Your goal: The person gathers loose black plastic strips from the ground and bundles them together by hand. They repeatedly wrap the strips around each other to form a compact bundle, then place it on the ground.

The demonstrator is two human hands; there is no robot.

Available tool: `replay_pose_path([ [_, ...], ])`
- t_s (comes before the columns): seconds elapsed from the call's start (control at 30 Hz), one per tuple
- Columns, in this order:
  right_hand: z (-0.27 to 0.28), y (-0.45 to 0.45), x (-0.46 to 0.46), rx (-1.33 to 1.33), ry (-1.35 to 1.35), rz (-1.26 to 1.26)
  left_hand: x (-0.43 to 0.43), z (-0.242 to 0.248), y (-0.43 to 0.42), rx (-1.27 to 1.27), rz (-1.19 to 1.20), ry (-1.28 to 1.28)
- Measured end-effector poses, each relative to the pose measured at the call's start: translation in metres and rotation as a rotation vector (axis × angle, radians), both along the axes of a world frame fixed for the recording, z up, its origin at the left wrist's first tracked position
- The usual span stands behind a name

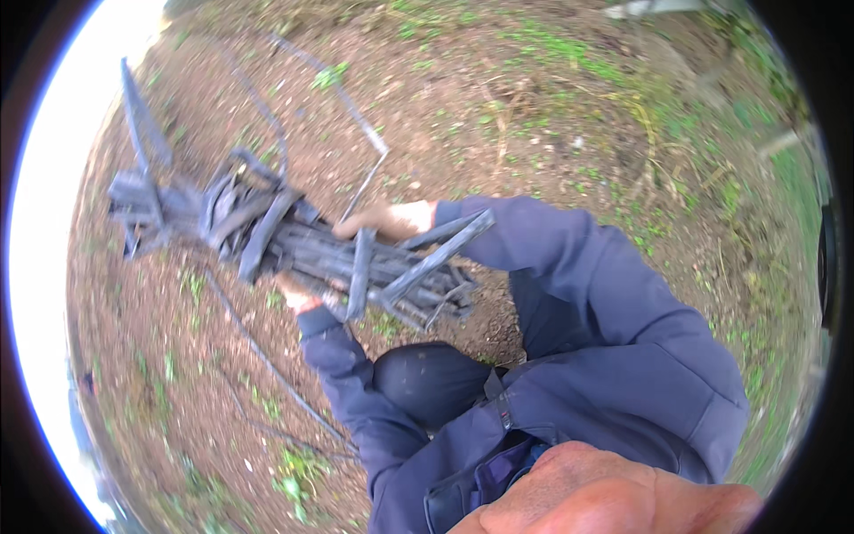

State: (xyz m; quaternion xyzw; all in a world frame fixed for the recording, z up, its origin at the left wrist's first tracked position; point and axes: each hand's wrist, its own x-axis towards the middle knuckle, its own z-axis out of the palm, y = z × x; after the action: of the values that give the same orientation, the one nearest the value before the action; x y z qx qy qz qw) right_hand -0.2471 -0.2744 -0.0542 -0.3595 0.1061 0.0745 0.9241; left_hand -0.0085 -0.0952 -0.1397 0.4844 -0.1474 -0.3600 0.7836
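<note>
A long bundle of dark grey flat tubing, like drip irrigation tape [320, 253], is held up in front of me above the soil. Several turns of the same tubing wrap around it left of the middle, and loose ends stick out at both ends. My right hand [387, 220] grips the bundle along its upper side. On the lower side is my left hand [297, 292], with its fingers mostly hidden beneath the tubing.
Loose strands of tubing [263, 354] trail over brown soil [440, 147] with small weeds. Another bent strand [353, 113] lies beyond the bundle. Dry stalks and grass [640, 113] grow at the right. My bent knee [430, 384] is close below the bundle.
</note>
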Motion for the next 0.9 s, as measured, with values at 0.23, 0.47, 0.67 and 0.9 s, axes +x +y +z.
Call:
replay_pose_path([
  [0.23,0.016,-0.114,-0.032,-0.835,0.333,-0.284,0.017,0.038,-0.017,-0.338,0.28,0.183],
  [0.47,0.047,-0.059,-0.038,-1.783,-0.111,-0.634,0.004,0.04,-0.026,-0.31,0.454,-0.17],
  [0.67,0.035,0.008,-0.007,-1.882,-0.088,-0.592,0.001,0.021,-0.034,-0.047,0.233,-0.052],
  [0.9,0.016,0.022,0.01,-2.603,-0.183,-1.226,-0.015,0.023,-0.048,0.115,0.388,0.037],
])
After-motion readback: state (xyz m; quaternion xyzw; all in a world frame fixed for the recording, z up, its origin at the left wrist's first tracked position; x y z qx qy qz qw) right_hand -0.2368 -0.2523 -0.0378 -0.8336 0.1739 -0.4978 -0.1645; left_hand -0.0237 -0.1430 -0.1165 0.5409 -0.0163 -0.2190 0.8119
